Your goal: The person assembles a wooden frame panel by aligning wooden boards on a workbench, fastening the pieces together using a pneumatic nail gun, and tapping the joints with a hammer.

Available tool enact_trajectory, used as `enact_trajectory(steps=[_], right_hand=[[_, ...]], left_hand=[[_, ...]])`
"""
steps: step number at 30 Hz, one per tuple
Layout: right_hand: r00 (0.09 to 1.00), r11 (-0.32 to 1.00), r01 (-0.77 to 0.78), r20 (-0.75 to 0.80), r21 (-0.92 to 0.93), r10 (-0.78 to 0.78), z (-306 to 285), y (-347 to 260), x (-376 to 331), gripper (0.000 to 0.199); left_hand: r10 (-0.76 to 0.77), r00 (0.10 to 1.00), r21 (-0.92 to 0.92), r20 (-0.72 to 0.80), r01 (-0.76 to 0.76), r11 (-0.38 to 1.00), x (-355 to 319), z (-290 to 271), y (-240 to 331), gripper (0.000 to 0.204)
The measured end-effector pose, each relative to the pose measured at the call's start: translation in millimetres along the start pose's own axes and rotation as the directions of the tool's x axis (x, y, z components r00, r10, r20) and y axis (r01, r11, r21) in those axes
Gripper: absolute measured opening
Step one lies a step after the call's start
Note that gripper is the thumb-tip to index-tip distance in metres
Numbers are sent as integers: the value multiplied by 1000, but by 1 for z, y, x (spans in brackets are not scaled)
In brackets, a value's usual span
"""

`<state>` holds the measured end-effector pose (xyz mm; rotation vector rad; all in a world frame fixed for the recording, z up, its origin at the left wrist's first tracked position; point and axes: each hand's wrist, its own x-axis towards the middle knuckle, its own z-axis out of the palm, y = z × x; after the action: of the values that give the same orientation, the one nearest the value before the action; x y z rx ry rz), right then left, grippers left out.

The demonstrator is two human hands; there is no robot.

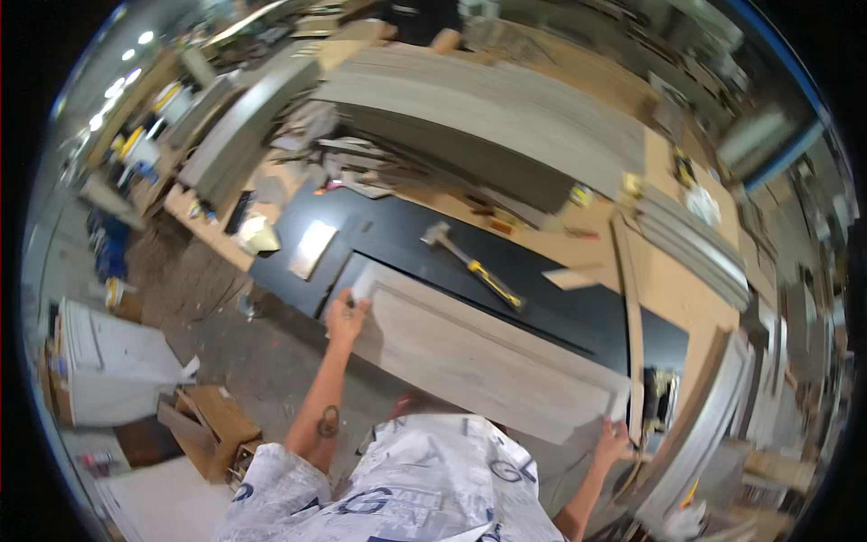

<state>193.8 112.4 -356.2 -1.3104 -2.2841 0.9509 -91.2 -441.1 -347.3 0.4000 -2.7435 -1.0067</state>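
Observation:
A long, pale grey wood-grain panel with a grooved border (479, 357), like a cabinet door, lies along the near edge of the black work surface (388, 221). Its left end is gripped by my left hand (346, 318), fingers over the edge. At the panel's right end, my right hand (612, 441) holds the corner, partly blurred. Just beyond the panel a hammer (477, 269) with a yellow and black handle rests on the black surface. A small pale rectangular piece (314, 250) lies near my left hand.
Long grey boards (488, 108) span the table's far side, where another person (420, 23) stands. Scrap strips (352, 158) are piled at the far left. A long thin strip (629, 330) lies by the panel's right end. A cardboard box (212, 429) sits on the floor at left.

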Motion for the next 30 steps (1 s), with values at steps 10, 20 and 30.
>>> enact_trajectory(steps=[10,20,30], right_hand=[[994,930,-32,90,-365,69,6,-36,-22,54],[982,914,-183,-27,-363,186,10,5,-59,57],[928,911,-374,-76,-172,366,-31,-27,-68,65]], left_hand=[[186,966,213,179,-223,951,18,10,-61,55],[-333,912,-183,239,379,907,-16,-22,-133,52],[-278,743,-667,609,669,328,-35,-58,-135,48]])
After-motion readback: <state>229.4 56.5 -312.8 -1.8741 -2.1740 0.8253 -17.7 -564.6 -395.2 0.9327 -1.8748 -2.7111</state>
